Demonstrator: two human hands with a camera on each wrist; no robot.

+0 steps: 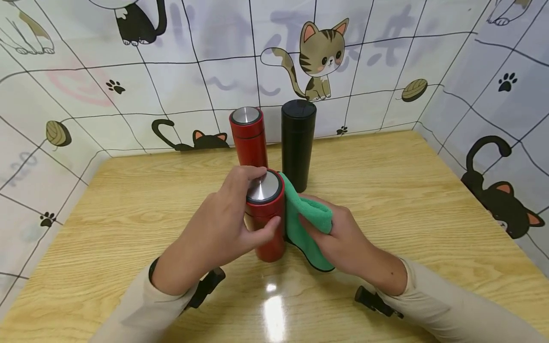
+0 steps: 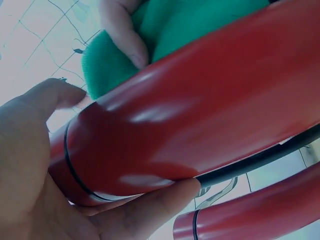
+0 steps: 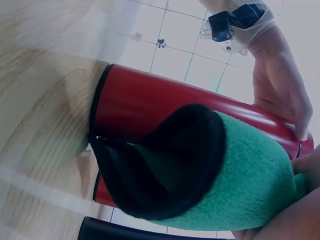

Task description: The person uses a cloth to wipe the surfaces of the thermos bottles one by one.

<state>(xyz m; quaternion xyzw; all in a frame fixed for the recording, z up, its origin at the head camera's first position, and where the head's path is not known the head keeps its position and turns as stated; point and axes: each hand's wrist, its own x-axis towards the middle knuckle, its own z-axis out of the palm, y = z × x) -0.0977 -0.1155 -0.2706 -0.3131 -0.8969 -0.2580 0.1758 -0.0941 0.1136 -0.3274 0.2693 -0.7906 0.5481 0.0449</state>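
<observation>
The left hand [image 1: 219, 226] grips a red, silver-topped cylindrical flask [image 1: 272, 245]. The right hand [image 1: 348, 243] holds a black-edged green cloth [image 1: 305, 238] — against the flask's side.

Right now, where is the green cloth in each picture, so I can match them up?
Head: the green cloth is just right of centre.
Left wrist: the green cloth stretches from upper left to upper middle.
Right wrist: the green cloth fills the lower middle.
Shared landmark: the held red flask, beside the cloth.
</observation>
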